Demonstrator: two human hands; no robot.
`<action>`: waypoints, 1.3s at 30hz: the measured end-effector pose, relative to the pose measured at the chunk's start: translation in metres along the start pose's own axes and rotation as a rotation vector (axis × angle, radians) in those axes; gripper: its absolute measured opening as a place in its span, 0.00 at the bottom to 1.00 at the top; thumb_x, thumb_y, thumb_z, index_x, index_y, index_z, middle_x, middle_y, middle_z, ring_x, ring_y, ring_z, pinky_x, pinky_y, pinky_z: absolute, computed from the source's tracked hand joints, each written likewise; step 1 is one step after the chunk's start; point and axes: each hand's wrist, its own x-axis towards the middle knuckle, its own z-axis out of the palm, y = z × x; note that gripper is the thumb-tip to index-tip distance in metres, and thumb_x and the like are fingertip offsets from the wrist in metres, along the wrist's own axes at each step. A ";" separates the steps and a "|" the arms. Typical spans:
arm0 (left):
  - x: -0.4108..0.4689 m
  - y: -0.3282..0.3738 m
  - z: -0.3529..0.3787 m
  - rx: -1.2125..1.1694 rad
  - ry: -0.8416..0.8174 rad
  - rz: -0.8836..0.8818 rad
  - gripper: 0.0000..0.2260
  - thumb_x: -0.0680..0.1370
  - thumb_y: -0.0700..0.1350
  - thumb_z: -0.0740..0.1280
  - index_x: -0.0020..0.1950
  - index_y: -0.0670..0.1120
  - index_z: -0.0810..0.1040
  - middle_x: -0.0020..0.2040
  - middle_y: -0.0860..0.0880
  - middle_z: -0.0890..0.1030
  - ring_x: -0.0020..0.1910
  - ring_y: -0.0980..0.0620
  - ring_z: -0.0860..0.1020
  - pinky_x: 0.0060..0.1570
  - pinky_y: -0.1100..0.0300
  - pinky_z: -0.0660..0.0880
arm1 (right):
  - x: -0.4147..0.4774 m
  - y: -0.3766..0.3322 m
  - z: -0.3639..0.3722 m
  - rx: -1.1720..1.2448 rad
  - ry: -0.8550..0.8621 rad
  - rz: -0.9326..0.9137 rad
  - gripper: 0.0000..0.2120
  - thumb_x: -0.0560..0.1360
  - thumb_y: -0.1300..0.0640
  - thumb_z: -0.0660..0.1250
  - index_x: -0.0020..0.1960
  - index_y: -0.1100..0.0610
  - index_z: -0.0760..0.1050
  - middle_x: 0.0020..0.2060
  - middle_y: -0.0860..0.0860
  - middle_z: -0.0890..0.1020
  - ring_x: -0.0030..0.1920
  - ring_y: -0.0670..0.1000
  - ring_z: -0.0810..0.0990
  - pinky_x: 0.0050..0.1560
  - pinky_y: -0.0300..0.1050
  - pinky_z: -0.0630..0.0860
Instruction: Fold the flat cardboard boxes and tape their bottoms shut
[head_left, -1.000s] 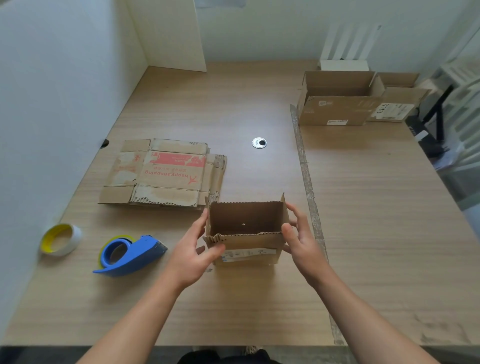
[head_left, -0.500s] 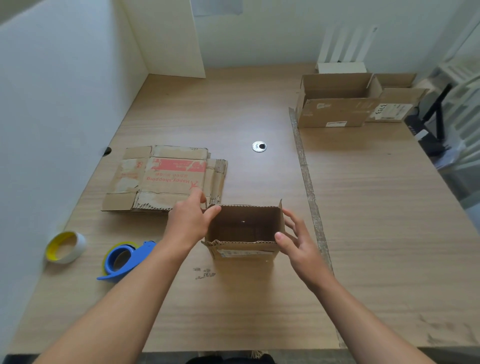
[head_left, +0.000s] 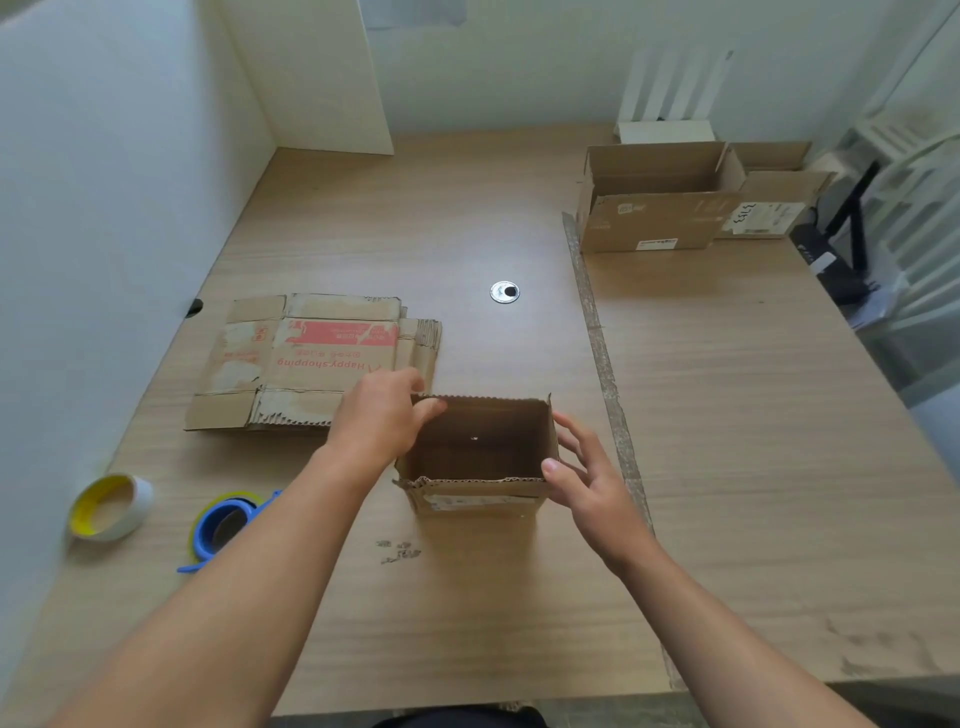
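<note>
So the little box (head_left: 483, 499) is standing open side up on the counter (head_left: 727, 467), right between the two hands. The left hand (head_left: 382, 415) has its fingers curled over the rim at the far left corner. The right hand (head_left: 587, 483) is spread out loose, thumb touching the near right corner and the other fingers just off the right wall.

I can't tell from above whether the bottom is taped. The inside is dark, with one bright speck on the floor that might be a gap or a hole.

My take is that this is the squaring-up bit, so:

- Keep the left grip low on the rim and don't yank, because that top edge already looks ragged and will tear more.
- Lay the right palm flat on the right wall and push gently against the left hand until all four corners look true.
- If the bottom is loose, tip the box over, fold the short flaps first, then the long ones, and hold the seam closed before reaching for tape.

The blue tape dispenser (head_left: 223, 525) is half hidden just outside the left forearm, so it's easiest to grab with the left. The spare roll (head_left: 111, 506) sits further out that way. The flat stack (head_left: 311, 358) is just past the left hand, touching nothing, and the done boxes (head_left: 654, 218) are way beyond the right hand.
</note>
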 end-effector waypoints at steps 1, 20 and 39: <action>0.001 0.000 0.001 0.005 0.018 -0.003 0.17 0.78 0.61 0.66 0.57 0.50 0.80 0.52 0.48 0.81 0.53 0.46 0.77 0.49 0.53 0.74 | 0.000 0.000 0.000 0.001 -0.004 0.001 0.24 0.77 0.51 0.66 0.69 0.33 0.68 0.62 0.30 0.75 0.65 0.45 0.77 0.65 0.49 0.76; -0.042 -0.028 0.019 -0.299 -0.009 0.010 0.39 0.77 0.48 0.71 0.81 0.54 0.51 0.48 0.47 0.80 0.47 0.48 0.76 0.48 0.60 0.69 | 0.013 -0.002 0.002 -0.072 -0.055 -0.001 0.27 0.76 0.40 0.59 0.75 0.33 0.61 0.70 0.36 0.70 0.70 0.39 0.70 0.71 0.50 0.69; -0.051 -0.031 0.016 -0.607 0.048 -0.087 0.30 0.81 0.53 0.64 0.81 0.54 0.55 0.71 0.51 0.73 0.59 0.58 0.72 0.59 0.62 0.65 | 0.011 0.001 -0.008 -0.085 -0.078 0.004 0.30 0.74 0.32 0.58 0.75 0.31 0.59 0.73 0.40 0.68 0.72 0.43 0.69 0.67 0.50 0.74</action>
